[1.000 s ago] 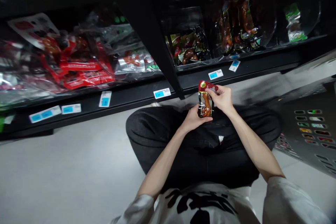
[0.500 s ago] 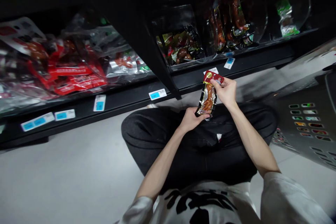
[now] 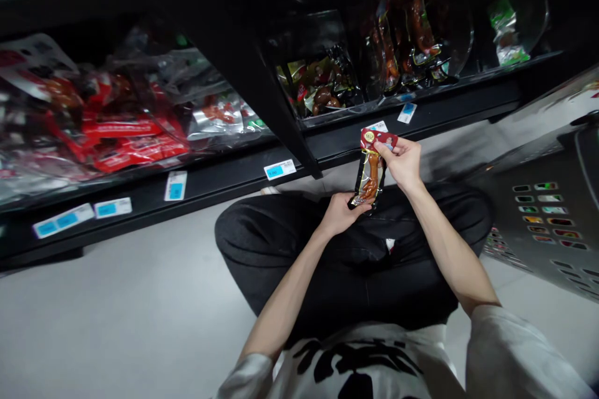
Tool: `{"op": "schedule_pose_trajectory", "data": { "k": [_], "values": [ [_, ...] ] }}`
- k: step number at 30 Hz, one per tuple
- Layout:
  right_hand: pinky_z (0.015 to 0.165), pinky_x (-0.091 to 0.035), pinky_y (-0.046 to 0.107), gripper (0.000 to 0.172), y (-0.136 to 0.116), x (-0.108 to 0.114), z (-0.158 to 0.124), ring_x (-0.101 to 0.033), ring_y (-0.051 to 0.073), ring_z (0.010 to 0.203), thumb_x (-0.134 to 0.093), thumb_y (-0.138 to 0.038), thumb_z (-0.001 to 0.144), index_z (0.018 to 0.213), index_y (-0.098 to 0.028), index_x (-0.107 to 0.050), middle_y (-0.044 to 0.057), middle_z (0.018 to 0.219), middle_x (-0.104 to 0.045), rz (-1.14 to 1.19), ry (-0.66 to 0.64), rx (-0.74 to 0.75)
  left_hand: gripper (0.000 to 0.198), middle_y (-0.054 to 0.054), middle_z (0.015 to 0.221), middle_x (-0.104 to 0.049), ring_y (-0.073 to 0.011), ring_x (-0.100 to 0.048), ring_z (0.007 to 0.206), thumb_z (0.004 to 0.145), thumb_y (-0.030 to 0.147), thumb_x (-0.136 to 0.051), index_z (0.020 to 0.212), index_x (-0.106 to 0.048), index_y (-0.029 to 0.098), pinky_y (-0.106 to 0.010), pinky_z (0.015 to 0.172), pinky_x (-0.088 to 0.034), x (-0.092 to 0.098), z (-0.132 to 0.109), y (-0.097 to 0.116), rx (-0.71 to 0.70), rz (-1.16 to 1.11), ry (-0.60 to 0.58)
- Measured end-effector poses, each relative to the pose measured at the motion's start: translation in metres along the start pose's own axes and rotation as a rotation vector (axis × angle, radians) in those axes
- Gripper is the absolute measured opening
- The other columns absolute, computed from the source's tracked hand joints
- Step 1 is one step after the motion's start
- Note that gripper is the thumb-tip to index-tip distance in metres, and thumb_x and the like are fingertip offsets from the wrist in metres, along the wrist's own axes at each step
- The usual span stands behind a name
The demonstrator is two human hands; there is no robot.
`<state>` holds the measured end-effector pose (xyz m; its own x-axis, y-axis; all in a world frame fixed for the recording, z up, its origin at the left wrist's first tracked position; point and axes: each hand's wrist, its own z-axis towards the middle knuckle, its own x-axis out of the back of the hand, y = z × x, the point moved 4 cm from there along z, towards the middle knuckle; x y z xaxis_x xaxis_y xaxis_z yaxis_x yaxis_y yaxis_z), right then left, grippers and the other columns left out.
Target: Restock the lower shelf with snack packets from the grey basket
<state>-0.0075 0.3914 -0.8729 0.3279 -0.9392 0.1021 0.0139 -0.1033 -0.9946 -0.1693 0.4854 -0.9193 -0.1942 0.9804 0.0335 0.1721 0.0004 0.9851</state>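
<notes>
Above my crossed legs I hold a vacuum-packed meat snack [image 3: 371,176], brown meat behind a clear window with black edges and a dark red header. My left hand [image 3: 342,214] pinches its bottom corner, thumb on top. At the upper right, my right hand [image 3: 403,161] grips the red header between thumb and fingers. The pack is stretched nearly upright between both hands. Similar hanging meat packs [image 3: 423,25] stand in a clear bin on the low shelf in front of me.
A black shelf edge [image 3: 224,174] with several price tags runs across in front. Red snack bags [image 3: 131,131] fill the left bay; dark packets [image 3: 325,90] and a green packet [image 3: 508,31] lie in the right bay. A grey perforated basket [image 3: 505,206] stands at my right.
The pack has tilted slightly more upright, its header shifting a little left. Both hands keep their grip. The view has shifted slightly.
</notes>
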Motion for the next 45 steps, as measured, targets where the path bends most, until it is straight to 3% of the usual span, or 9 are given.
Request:
{"op": "schedule_pose_trajectory", "data": {
  "k": [8, 15, 25, 30, 33, 37, 40, 42, 45],
  "values": [
    [0.053, -0.056, 0.032, 0.041, -0.011, -0.003, -0.009, -0.067, 0.020, 0.065, -0.076, -0.056, 0.073, 0.088, -0.018, -0.075, 0.006, 0.082, -0.075, -0.033, -0.024, 0.035, 0.024, -0.008, 0.101, -0.080, -0.0299, -0.076, 0.095, 0.078, 0.032, -0.078, 0.098, -0.080, 0.018, -0.041, 0.088, -0.058, 0.001, 0.000, -0.006, 0.036, 0.063, -0.002],
    [0.051, -0.054, 0.033, 0.040, -0.010, -0.002, -0.014, -0.063, 0.018, 0.055, -0.077, -0.056, 0.073, 0.084, -0.018, -0.075, 0.004, 0.072, -0.071, -0.088, -0.064, 0.076, 0.025, -0.008, 0.091, -0.081, -0.0291, -0.075, 0.083, 0.074, 0.034, -0.081, 0.091, -0.080, 0.016, -0.040, 0.081, -0.058, 0.000, 0.000, -0.010, 0.069, 0.134, 0.007],
    [0.052, -0.053, 0.033, 0.040, -0.004, -0.002, -0.012, -0.064, 0.020, 0.057, -0.077, -0.058, 0.071, 0.079, -0.019, -0.073, 0.005, 0.070, -0.071, -0.108, -0.073, 0.052, 0.017, -0.005, 0.081, -0.078, -0.0252, -0.071, 0.075, 0.078, 0.034, -0.075, 0.082, -0.076, 0.017, -0.035, 0.075, -0.055, -0.001, -0.002, 0.000, -0.028, 0.166, -0.039],
    [0.049, -0.050, 0.028, 0.041, 0.002, -0.003, -0.010, -0.062, 0.018, 0.057, -0.079, -0.059, 0.068, 0.070, -0.018, -0.070, 0.002, 0.062, -0.067, -0.142, -0.102, 0.054, 0.024, -0.005, 0.079, -0.075, -0.0245, -0.069, 0.075, 0.085, 0.041, -0.067, 0.081, -0.072, 0.018, -0.033, 0.073, -0.053, -0.008, -0.005, 0.010, -0.083, 0.294, -0.043],
    [0.046, -0.049, 0.027, 0.043, -0.001, -0.003, -0.006, -0.059, 0.016, 0.050, -0.080, -0.058, 0.069, 0.075, -0.016, -0.071, 0.003, 0.063, -0.069, 0.018, -0.069, 0.051, 0.028, -0.005, 0.081, -0.076, -0.0241, -0.070, 0.078, 0.089, 0.042, -0.062, 0.087, -0.073, 0.017, -0.032, 0.076, -0.053, -0.005, -0.004, 0.013, -0.098, 0.291, 0.016],
    [0.046, -0.047, 0.024, 0.038, -0.007, 0.004, -0.004, -0.058, 0.013, 0.048, -0.082, -0.051, 0.070, 0.079, -0.016, -0.071, 0.002, 0.063, -0.070, 0.200, -0.015, 0.040, 0.036, -0.007, 0.100, -0.079, -0.0270, -0.072, 0.093, 0.082, 0.045, -0.070, 0.105, -0.073, 0.017, -0.036, 0.087, -0.056, 0.015, 0.002, 0.012, -0.101, 0.109, 0.274],
    [0.049, -0.049, 0.023, 0.035, -0.006, 0.012, -0.005, -0.060, 0.013, 0.054, -0.085, -0.046, 0.070, 0.079, -0.016, -0.070, 0.002, 0.069, -0.070, 0.282, -0.004, 0.013, 0.047, -0.010, 0.105, -0.078, -0.0290, -0.073, 0.099, 0.073, 0.049, -0.078, 0.106, -0.073, 0.016, -0.038, 0.090, -0.057, 0.029, 0.006, 0.011, -0.093, -0.098, 0.424],
    [0.055, -0.053, 0.025, 0.036, -0.004, 0.013, -0.009, -0.063, 0.015, 0.062, -0.085, -0.047, 0.070, 0.084, -0.017, -0.070, 0.003, 0.077, -0.072, 0.362, -0.039, -0.026, 0.051, -0.012, 0.105, -0.078, -0.0296, -0.073, 0.099, 0.071, 0.051, -0.080, 0.106, -0.074, 0.014, -0.037, 0.089, -0.058, 0.032, 0.006, 0.012, -0.082, -0.192, 0.438],
    [0.068, -0.056, 0.031, 0.042, 0.000, 0.007, -0.026, -0.068, 0.019, 0.075, -0.083, -0.054, 0.071, 0.093, -0.020, -0.071, 0.005, 0.089, -0.074, 0.471, -0.132, -0.069, 0.049, -0.012, 0.098, -0.079, -0.0301, -0.074, 0.094, 0.075, 0.054, -0.076, 0.102, -0.077, 0.013, -0.036, 0.086, -0.058, 0.028, 0.004, 0.015, -0.059, -0.238, 0.370]
  ]
}}
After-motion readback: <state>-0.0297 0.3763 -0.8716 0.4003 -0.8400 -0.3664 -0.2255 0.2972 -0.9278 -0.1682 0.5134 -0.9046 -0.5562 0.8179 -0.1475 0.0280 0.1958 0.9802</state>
